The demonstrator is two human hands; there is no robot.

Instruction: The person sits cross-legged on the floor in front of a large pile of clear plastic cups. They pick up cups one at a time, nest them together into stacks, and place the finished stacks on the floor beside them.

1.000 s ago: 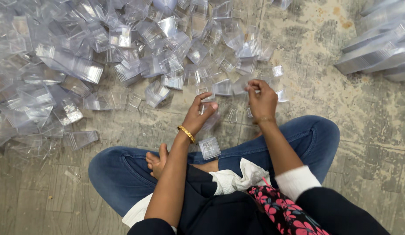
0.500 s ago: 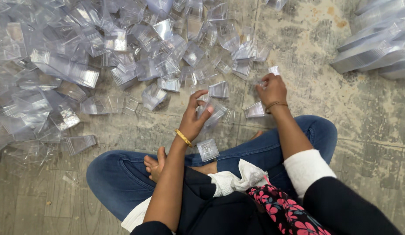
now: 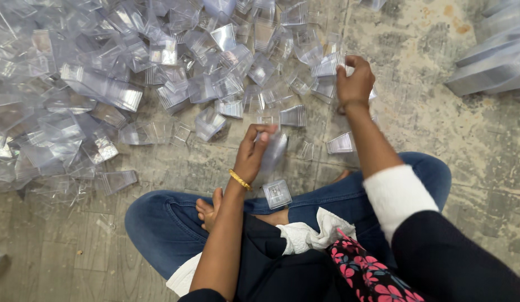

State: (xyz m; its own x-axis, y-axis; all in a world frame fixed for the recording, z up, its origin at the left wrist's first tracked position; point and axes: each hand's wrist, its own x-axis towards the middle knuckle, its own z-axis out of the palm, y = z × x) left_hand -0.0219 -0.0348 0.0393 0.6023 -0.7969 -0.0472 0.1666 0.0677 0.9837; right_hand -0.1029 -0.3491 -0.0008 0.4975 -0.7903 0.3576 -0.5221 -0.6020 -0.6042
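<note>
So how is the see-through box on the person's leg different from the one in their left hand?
The box on the leg rests alone on the blue jeans, untouched; the box in the left hand is gripped and lifted off the floor. The first looks sharp, the second blurred. Both are clear plastic.

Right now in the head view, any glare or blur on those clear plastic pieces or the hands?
Head view: the pile of clear plastic pieces throws white glare, so edges merge; the piece in the left hand is smeared with motion blur; the right hand is slightly soft; the concrete floor is evenly lit, with soft shadows only.
</note>
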